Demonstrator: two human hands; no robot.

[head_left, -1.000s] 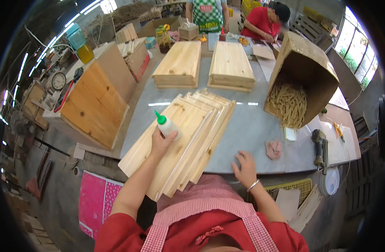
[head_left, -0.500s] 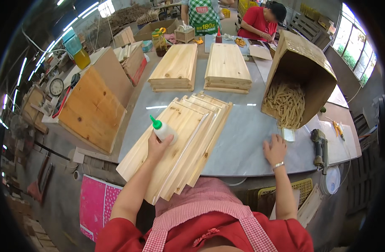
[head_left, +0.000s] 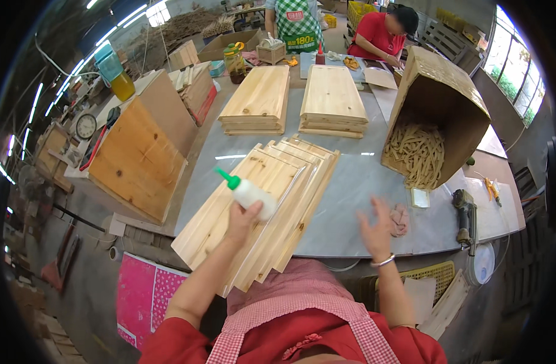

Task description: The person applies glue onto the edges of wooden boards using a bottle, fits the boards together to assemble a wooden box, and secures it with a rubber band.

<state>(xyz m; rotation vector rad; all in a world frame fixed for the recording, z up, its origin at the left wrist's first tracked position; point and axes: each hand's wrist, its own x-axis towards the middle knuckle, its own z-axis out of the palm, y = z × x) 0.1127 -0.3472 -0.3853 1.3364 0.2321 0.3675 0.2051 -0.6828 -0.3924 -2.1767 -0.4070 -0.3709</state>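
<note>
Pale pine, fanned out: stack of long light wooden slats lying at centre frame on the grey tabletop, near ends overhanging the near edge toward the pink checked apron. Left hand wrapping around a white plastic squeeze bottle with green nozzle, holding it over the middle of the slats, nozzle pointing to upper left. Right hand hovering lower right of centre, fingers spread and loose, gripping nothing, just short of a small pinkish rag.

Judging the work: gluing the slat faces. Worth tilting the nozzle down close to the wood, squeezing evenly, running a thin line along the grain, steadying the fan with the free hand.

Upper centre: two neat piles of pine boards. Right: tipped brown cardboard box spilling short pale wooden sticks. Far right: dark power tool. Left: leaning plywood panel.
</note>
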